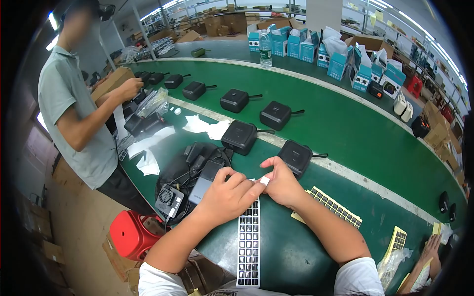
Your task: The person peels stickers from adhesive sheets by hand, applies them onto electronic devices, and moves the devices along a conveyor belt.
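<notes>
Both hands meet above the green table, just in front of a black device. My left hand (229, 195) has bent fingers and reaches to a small white piece (264, 181) at the fingertips. On the other side of that piece, my right hand (282, 185) pinches with thumb and finger. Under my left hand lies a long sheet of small dark stickers (248, 246), its top end hidden by the hand. Beyond my right hand sits the black device (295, 157) with a strap. A yellow-edged sticker sheet (335, 207) lies partly under my right forearm.
Several black devices (234, 100) stand along the green belt (326, 128). Cables and a grey box (206, 181) lie left of my hands. A co-worker (74, 98) stands at the left, near a red stool (131, 234). Another person's hand (430, 249) is at the lower right.
</notes>
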Tool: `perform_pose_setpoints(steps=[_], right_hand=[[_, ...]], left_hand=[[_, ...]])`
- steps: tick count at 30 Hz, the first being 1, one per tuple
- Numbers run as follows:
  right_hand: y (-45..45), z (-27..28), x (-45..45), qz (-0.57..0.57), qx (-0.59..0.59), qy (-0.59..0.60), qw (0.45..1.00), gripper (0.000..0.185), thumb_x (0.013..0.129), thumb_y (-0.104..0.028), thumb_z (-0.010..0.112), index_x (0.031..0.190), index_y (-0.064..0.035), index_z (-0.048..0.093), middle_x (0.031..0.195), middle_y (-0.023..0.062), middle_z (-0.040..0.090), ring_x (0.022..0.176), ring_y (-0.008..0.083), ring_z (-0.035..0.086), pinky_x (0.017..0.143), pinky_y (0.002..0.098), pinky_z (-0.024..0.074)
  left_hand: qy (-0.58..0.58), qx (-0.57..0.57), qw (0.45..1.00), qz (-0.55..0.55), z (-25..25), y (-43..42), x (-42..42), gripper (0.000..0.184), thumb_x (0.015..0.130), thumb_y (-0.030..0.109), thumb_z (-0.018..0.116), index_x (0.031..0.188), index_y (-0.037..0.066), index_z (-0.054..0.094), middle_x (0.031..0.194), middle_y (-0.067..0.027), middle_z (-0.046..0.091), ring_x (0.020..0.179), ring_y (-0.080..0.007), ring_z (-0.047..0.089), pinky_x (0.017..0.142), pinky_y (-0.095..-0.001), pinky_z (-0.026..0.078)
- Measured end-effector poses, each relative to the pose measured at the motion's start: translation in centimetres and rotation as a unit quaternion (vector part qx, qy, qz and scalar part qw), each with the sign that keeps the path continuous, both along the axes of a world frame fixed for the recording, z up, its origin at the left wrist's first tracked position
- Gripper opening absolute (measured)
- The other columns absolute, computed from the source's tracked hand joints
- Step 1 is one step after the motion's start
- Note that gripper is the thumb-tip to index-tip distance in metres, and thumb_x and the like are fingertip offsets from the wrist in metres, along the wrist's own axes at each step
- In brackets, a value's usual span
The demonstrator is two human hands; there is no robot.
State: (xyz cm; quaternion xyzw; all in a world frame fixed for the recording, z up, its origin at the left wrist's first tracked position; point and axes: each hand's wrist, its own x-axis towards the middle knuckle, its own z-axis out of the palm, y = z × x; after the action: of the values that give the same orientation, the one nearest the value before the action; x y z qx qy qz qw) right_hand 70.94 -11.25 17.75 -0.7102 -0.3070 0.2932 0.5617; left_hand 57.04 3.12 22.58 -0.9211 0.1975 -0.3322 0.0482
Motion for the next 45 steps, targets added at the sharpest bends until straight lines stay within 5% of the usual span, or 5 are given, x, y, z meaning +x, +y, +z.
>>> perform_pose_setpoints(steps=[8,12,17,24,45], right_hand=[[-1.0,2.3,0.1,-0.005,0.023,-0.008,1.0,0.048,0.086,-0.001,0.077,0.125,-0.0007,0.048,0.083,0.0076,0.07,0.076,0.0142,0.069,0.071,0.0281,0.0546],[-5.0,6.2,2.5,-0.193,-0.072,-0.51,0.835,0.07,0.074,-0.028,0.092,0.126,0.0007,0.055,0.117,0.0129,0.068,0.111,0.0319,0.066,0.093,0.0411,0.0544],[-6.5,0.5,5.5,-0.111,-0.114,-0.359,0.919,0.108,0.055,-0.031,0.099,0.143,-0.0025,0.043,0.132,0.025,0.053,0.127,0.0406,0.052,0.109,0.0456,0.0463],[-5.8,1.3,2.3,-0.12,0.078,-0.402,0.905,0.099,0.058,-0.008,0.091,0.143,-0.0058,0.042,0.135,0.0228,0.048,0.131,0.0469,0.045,0.104,0.0516,0.0482],[-5.6,3.9,-0.7,-0.167,0.108,-0.481,0.854,0.088,0.065,-0.003,0.09,0.141,-0.0027,0.046,0.132,0.0287,0.046,0.125,0.0445,0.046,0.101,0.0518,0.0455]], left_hand=[[0.039,-0.146,0.988,0.027,-0.2,0.7,0.7,0.036,0.083,0.012,0.077,0.116,0.01,0.061,0.103,-0.0037,0.065,0.099,-0.0234,0.061,0.09,-0.0433,0.042],[-0.035,-0.35,0.934,0.063,2.0,-1.2,2.0,0.018,0.087,0.012,0.076,0.1,0.006,0.066,0.126,-0.0162,0.058,0.114,-0.0336,0.056,0.099,-0.0445,0.042],[0.046,-0.599,0.799,0.029,1.1,-3.8,6.5,0.014,0.096,0.017,0.072,0.096,0.003,0.07,0.143,-0.0201,0.052,0.135,-0.0331,0.051,0.114,-0.0434,0.037],[0.124,-0.742,0.659,-0.018,-2.0,-5.2,6.8,0.009,0.095,0.012,0.073,0.096,0.003,0.073,0.152,-0.0221,0.049,0.124,-0.0234,0.062,0.103,-0.0349,0.048],[0.022,-0.638,0.769,-0.007,0.1,-6.4,4.8,0.012,0.081,0.003,0.079,0.089,0.001,0.07,0.138,-0.0283,0.059,0.118,-0.035,0.068,0.104,-0.0416,0.052]])
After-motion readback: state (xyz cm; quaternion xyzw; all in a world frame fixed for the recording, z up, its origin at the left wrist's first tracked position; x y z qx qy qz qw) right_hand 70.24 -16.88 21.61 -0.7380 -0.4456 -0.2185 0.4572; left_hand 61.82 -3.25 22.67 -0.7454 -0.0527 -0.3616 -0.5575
